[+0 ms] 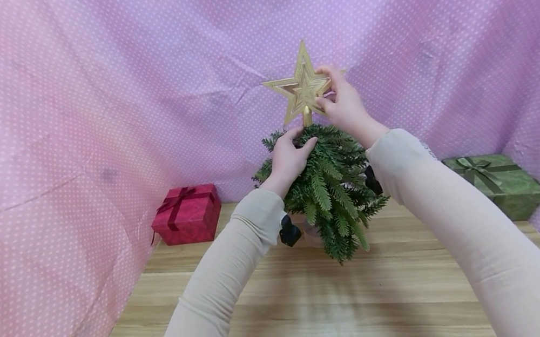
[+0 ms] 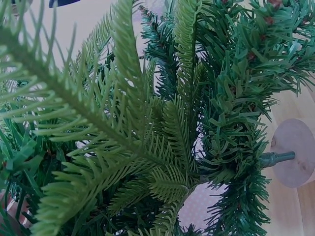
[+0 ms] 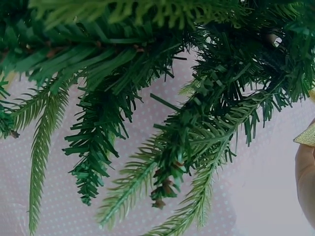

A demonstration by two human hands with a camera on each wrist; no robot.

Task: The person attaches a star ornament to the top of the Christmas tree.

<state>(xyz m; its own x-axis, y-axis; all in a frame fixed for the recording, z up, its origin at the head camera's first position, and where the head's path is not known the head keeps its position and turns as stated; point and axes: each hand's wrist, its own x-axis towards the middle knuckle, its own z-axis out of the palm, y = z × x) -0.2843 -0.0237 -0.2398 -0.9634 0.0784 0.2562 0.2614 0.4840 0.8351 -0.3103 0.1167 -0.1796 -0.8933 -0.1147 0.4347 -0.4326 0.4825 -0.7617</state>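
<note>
A gold star tree topper (image 1: 302, 86) stands upright at the top of a small artificial Christmas tree (image 1: 332, 184). My right hand (image 1: 348, 105) pinches the star's right side between thumb and fingers. The star's gold socket (image 1: 307, 116) meets the topmost branches, and its lower end is hidden there. Just below it my left hand (image 1: 289, 158) grips the treetop, thumb in front and fingers partly lost among needles. Green branches (image 2: 133, 142) fill the left wrist view. A star tip (image 3: 307, 136) shows at the right wrist view's edge.
On the wooden table (image 1: 360, 295), a red gift box (image 1: 189, 219) with a dark ribbon sits left of the tree. A green gift box (image 1: 521, 187) is at the right, partly behind my right sleeve. Pink dotted cloth (image 1: 97, 98) hangs around. The tree has a round base (image 2: 294, 152).
</note>
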